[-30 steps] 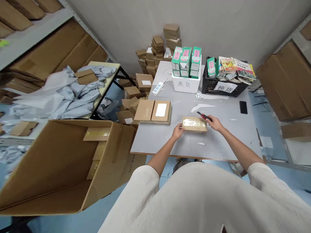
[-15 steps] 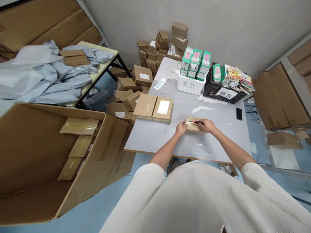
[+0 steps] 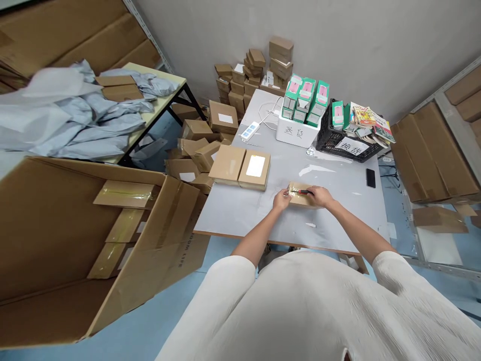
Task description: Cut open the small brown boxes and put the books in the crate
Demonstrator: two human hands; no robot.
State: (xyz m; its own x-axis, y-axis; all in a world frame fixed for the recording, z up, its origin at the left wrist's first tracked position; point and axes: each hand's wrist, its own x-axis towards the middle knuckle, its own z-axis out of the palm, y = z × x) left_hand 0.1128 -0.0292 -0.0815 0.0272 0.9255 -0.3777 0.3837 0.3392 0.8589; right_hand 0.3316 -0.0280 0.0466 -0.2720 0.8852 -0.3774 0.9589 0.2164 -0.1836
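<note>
A small taped cardboard box (image 3: 300, 201) lies flat near the front of the table. My left hand (image 3: 281, 199) grips its left end, the fingers closed round the edge. In my right hand (image 3: 320, 195) is a utility knife (image 3: 302, 191) with a black and red handle, laid along the box's top and pointing left over the shiny tape. The blade tip is too small to make out. My right hand rests at the box's right end. Left of the box sit two larger cardboard boxes (image 3: 227, 163), side by side; the nearer-right one bears a white label (image 3: 255, 166).
On the table (image 3: 225, 215) stand a white bin (image 3: 296, 133) of green boxes, a black crate (image 3: 351, 146) of books, a power strip (image 3: 250, 131) and a phone (image 3: 370, 178). A big open carton (image 3: 169, 230) adjoins the left side. Grey mailing bags (image 3: 97, 125) cover another table.
The view has shifted slightly, moving the scene a little to the right. Both hands keep their hold on the box and knife; the knife lies slightly flatter along the box top.
</note>
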